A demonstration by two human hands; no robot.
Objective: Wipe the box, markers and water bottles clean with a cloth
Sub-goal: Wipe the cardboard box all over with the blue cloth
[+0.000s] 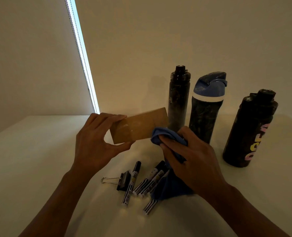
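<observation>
Box [140,126]: aloft over table [30,159], end pinched by left hand [97,142] (thumb under, fingers over). Cloth [160,136]: bunched in curled right hand [193,159], against box. Markers [132,183] below; bottles [205,117] upright behind.

White table [39,159] bears bottles [205,117], markers [131,183], binder clip [124,181].

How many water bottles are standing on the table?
3. A slim black bottle stands just behind the right end of the box, a blue-lidded bottle stands to its right, and a lettered bottle is farthest right. None seems to be hidden.
</observation>
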